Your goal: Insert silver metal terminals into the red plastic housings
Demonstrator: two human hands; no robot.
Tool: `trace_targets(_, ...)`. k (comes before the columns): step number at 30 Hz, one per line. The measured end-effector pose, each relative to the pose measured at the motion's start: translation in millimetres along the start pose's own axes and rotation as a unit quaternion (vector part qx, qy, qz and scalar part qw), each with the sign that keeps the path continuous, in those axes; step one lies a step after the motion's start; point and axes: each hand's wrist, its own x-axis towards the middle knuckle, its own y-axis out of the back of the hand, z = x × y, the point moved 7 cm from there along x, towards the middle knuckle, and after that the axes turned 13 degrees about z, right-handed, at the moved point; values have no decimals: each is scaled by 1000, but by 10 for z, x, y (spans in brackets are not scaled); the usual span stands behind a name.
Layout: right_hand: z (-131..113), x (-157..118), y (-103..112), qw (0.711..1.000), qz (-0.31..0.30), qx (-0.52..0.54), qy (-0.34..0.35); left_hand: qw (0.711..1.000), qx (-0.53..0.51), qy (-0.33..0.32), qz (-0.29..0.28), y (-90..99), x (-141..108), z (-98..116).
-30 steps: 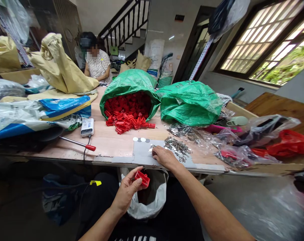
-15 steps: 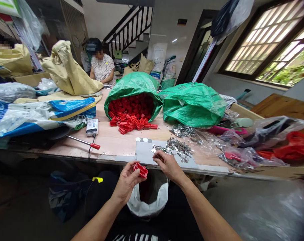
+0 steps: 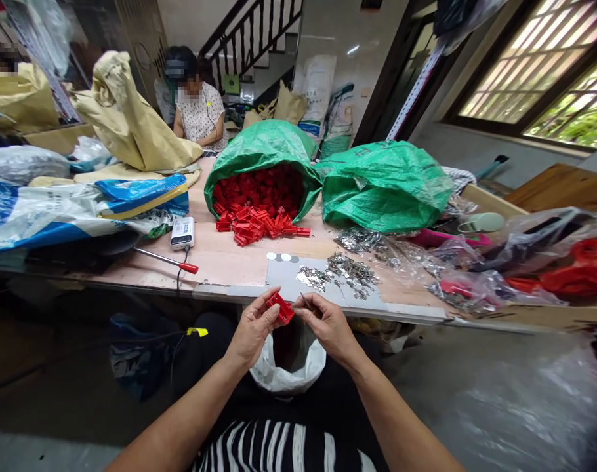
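Note:
My left hand is closed around a small red plastic case, its hollow side turned up, just in front of the table edge. Against the right end of the case come the fingertips of my right hand, pinched together. A thin dark tool sticks out from that pinch; its kind is unclear, and any small part at the fingertips is too small to make out. Beyond both hands, small metal pieces lie in loose piles on a grey sheet. Below them hangs a white bag with its mouth open.
A green sack spills red plastic cases onto the table. Another green sack stands beside it. At left are a white power bank and a red-tipped rod. Plastic bags crowd the right. A co-worker sits opposite.
My right hand has moved left from the metal pieces to the red case. My left hand has raised the case slightly and turned it. The camera view has tilted down.

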Motion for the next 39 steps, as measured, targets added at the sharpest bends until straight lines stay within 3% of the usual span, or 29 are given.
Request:
trace_targets(6, 43, -76, -13, 1000, 12, -12, 13, 1000, 7, 16, -11, -54, -15, -32)
trace_targets(14, 32, -102, 27, 996, -75, -28, 37, 998, 43, 21, -34, -113, -18, -18)
trace_targets(21, 216, -122, -4, 992, -94, 67, -58, 997, 59, 15, -39, -115, -6, -54)
trace_targets(24, 231, -104, 30, 994, -84, 49, -51, 996, 80, -6, -41, -94, 57, -63)
trace_targets(27, 222, -46, 111, 998, -46, -32, -1, 990, 119, -64, -41, -74, 167, -5)
trace_targets(30, 267, 15, 152, 992, -19, -117, 36, 973, 180, -139, -37, -60, 296, 88)
trace_targets(34, 375, 94, 135, 984, -8, -170, 47, 921, 301, -244, -33, -81, 440, 185)
trace_targets(39, 421, 196, 79, 980, -11, -189, 59, 882, 390, -262, -32, -71, 621, 109)
